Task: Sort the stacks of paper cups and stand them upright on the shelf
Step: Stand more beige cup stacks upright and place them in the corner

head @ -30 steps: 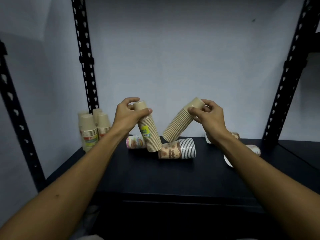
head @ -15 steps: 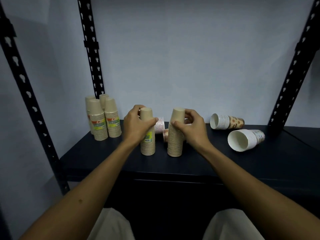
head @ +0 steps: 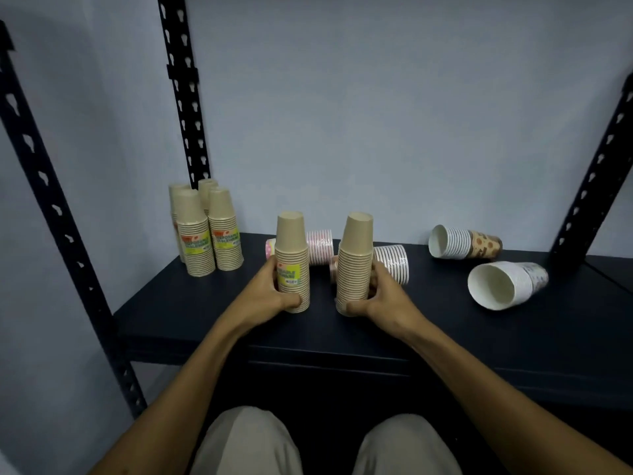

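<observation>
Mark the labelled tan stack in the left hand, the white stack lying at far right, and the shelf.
labelled tan stack [head: 292, 269], head view, its label
white stack [head: 520, 281], head view, its side wall
shelf [head: 191, 303], head view, bare top

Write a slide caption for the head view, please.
Both hands, left hand and right hand, stand tan cup stacks upright on shelf.

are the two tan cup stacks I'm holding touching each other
Apart. The head view shows a strip of dark shelf between the left tan stack in the left hand and the right tan stack in the right hand.
</observation>
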`<control>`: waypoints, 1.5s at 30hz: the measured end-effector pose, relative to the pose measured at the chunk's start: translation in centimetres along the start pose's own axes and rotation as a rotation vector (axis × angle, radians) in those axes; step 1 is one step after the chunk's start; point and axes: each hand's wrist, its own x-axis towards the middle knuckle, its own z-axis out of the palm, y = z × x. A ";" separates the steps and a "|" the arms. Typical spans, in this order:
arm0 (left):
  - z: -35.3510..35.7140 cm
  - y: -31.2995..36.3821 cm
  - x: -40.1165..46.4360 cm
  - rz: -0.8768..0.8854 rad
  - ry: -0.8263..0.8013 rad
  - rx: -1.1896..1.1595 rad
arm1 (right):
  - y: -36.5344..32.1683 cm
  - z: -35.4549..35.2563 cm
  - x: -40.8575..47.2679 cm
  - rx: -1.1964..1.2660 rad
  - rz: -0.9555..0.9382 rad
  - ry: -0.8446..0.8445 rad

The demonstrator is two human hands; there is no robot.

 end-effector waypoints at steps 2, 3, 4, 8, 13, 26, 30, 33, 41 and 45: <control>-0.4 -0.1 0.0 0.005 -0.017 -0.008 | 0.2 0.1 0.5 -0.065 0.001 -0.038; -0.4 -0.3 0.1 0.006 -0.005 -0.016 | 0.3 0.2 0.8 -0.084 0.001 -0.038; -0.5 -0.6 0.2 0.007 0.019 -0.025 | 0.3 0.4 1.0 -0.095 0.004 -0.030; -0.3 -1.6 0.8 0.014 0.129 0.004 | -0.3 1.7 1.9 -0.141 -0.015 0.046; -0.8 -1.9 2.2 0.024 0.247 0.125 | -1.0 4.1 3.6 -0.190 -0.049 0.130; -3.7 -3.4 2.8 0.000 0.375 0.160 | -1.6 7.3 8.3 -0.088 -0.087 0.037; -4.4 -3.7 2.5 0.009 0.401 0.185 | -2.1 8.3 9.5 -0.033 -0.109 -0.061; -5.1 -4.0 1.8 -0.023 0.437 0.205 | -2.5 8.7 10.3 0.042 -0.096 -0.171; -8.2 -4.7 -0.3 -0.076 0.509 0.268 | -3.2 12.7 11.5 0.102 -0.167 -0.268; -9.3 -4.7 -0.9 -0.074 0.525 0.276 | -3.9 14.8 12.0 0.141 -0.211 -0.216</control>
